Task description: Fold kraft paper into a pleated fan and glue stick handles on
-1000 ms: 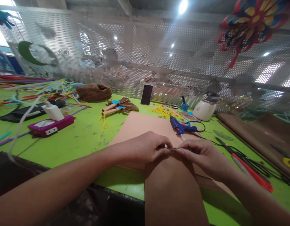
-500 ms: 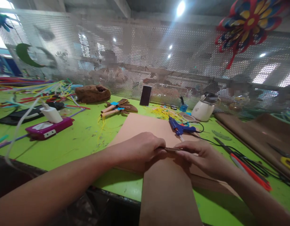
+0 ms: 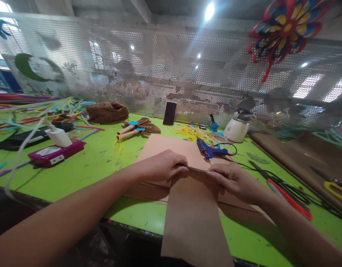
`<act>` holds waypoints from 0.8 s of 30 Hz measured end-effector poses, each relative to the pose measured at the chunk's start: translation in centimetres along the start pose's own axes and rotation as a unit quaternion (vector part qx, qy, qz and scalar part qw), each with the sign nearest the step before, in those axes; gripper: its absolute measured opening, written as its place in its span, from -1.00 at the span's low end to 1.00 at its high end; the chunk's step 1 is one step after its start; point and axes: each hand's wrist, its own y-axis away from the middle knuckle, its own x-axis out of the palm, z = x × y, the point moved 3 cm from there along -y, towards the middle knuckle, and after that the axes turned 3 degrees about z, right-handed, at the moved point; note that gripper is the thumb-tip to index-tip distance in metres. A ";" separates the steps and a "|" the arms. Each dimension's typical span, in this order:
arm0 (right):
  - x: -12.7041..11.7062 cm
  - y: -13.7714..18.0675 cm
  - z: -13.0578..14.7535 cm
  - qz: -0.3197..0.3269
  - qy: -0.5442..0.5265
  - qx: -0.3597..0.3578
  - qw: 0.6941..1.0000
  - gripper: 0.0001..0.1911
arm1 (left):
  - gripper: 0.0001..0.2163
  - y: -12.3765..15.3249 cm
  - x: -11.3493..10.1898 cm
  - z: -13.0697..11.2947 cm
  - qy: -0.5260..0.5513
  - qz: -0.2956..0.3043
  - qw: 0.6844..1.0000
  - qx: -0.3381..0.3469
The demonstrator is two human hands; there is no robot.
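Head view: lime-green table (image 3: 95,168), a pale tan board (image 3: 159,150) flat toward its near edge, and across the board's near side, reaching past the table's near edge, a long brown sheet (image 3: 193,222), plain and matte, its far end showing as a narrow, slightly bowed band. Left hand (image 3: 165,165) curled, thumb and fingers closed on the band's left end; right hand (image 3: 232,178) pinching its right end, other fingers loosely bent. Blue glue gun (image 3: 208,149) toward the board's far right corner.

Head-worn view, forward (and down)
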 end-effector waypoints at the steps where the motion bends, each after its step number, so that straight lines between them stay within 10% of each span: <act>1: -0.1 0.0 0.1 0.004 -0.002 0.001 1.000 -0.64 | -0.77 0.0 0.0 0.1 0.011 0.009 1.000 -0.001; 24: 0.5 -0.5 0.4 -0.022 -0.036 0.021 0.999 -0.67 | -0.80 -0.8 0.2 1.5 0.251 0.105 0.962 -0.005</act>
